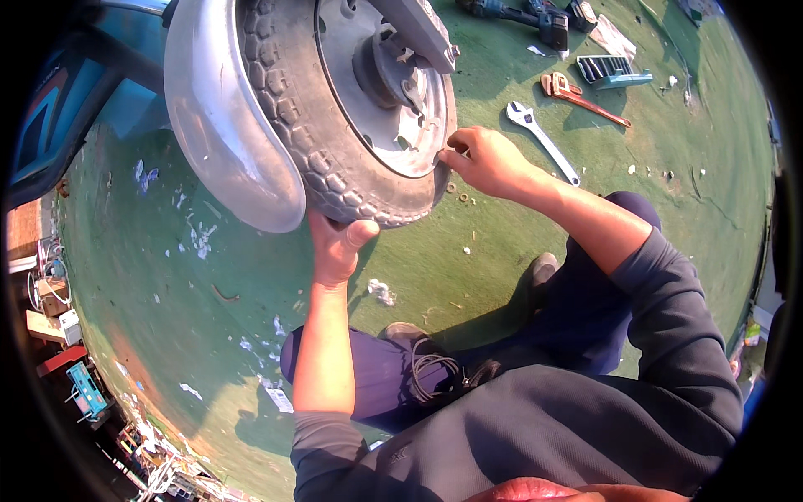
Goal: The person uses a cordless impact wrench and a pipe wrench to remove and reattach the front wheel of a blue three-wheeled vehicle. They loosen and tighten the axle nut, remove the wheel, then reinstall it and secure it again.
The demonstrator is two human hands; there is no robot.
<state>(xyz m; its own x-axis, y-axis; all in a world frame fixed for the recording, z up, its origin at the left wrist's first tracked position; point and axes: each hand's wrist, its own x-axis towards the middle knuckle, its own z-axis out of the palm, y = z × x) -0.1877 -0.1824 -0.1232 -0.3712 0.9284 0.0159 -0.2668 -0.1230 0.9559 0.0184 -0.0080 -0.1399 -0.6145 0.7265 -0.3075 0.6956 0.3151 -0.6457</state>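
Observation:
A small scooter-like wheel with a knobbly black tire (288, 109) stands in front of me. Its grey metal rim (393, 138) and a fork leg (418, 33) face right, and a silver fender (222, 125) curves over the left side. From below, my left hand (336, 249) grips the tire's bottom, thumb along the near side and fingers hidden behind the tread. My right hand (485, 159) is closed in a pinch at the tire's right sidewall, next to the rim; whatever lies between its fingertips is hidden. Several small washers or nuts (452, 188) lie below it.
To the right on the green floor (502, 226) lie an adjustable wrench (544, 144), an orange pipe wrench (585, 100), a case of sockets (615, 71) and a cordless power tool (523, 15). Paper scraps (201, 238) are scattered at left. Clutter with a teal box (86, 389) lines the left edge.

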